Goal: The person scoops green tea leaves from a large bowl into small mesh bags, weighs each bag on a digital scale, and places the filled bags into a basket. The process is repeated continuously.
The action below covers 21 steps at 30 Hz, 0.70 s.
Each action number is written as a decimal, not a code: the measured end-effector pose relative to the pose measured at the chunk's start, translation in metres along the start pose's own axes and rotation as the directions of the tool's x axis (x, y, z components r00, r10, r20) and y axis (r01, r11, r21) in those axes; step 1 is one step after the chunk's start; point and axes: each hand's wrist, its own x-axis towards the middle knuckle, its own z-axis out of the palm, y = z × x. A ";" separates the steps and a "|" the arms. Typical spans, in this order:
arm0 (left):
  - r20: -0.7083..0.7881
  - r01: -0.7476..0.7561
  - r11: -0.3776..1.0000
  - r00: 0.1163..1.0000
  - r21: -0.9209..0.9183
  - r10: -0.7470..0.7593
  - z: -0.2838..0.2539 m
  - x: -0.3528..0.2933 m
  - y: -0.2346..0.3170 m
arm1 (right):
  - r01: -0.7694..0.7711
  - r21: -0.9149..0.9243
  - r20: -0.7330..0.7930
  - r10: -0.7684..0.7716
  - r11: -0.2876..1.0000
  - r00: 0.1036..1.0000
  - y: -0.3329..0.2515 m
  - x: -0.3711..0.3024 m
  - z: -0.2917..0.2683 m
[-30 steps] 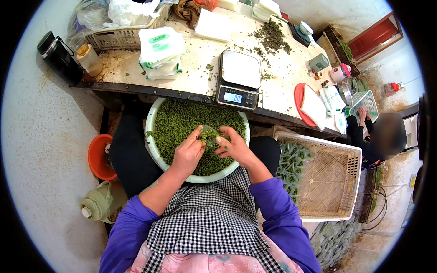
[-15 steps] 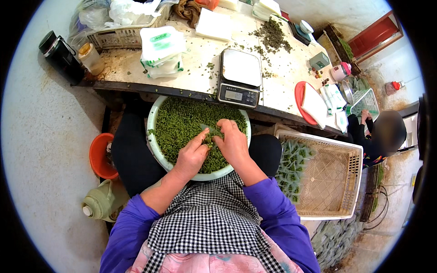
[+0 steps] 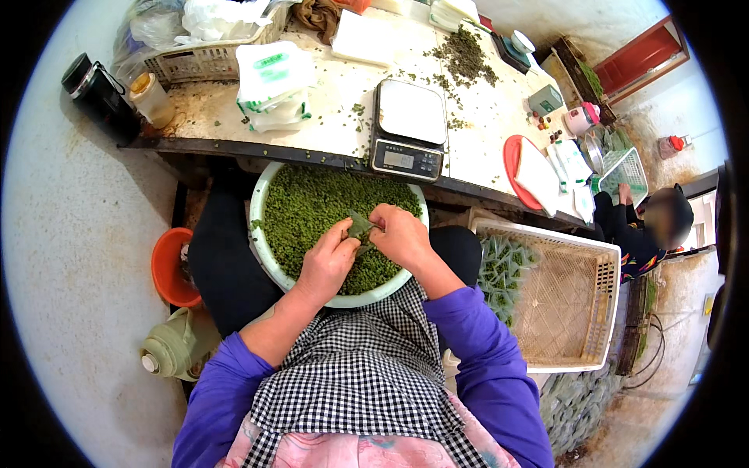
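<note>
Both hands meet above a round pale basin (image 3: 367, 299) full of small green berries (image 3: 316, 207), which sits between my knees. A small clear plastic bag (image 3: 360, 224) with something green in it is pinched between them. My left hand (image 3: 326, 264) grips the bag's left side, thumb and fingers together. On the other side, my right hand (image 3: 402, 236) has its fingertips closed at the bag's upper right edge. The fingers partly hide the bag, so how full it is does not show well.
Ahead, a table (image 3: 335, 168) edge overhangs the basin, with a digital scale (image 3: 409, 117) and stacked plastic bags (image 3: 273, 82) on top. At right stands a crate (image 3: 573, 304) with filled bags (image 3: 503, 273). A red bucket (image 3: 173, 269) is left; another person (image 3: 644, 226) sits far right.
My hands have lifted slightly off the berries. The bag stands up more plainly between my fingers, and my right fingers have drawn closer to its edge.
</note>
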 end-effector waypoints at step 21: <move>0.075 0.110 0.991 0.990 0.074 -0.116 0.001 0.008 0.011 | 0.027 -0.237 0.200 0.022 0.971 0.980 0.008 -0.002 -0.013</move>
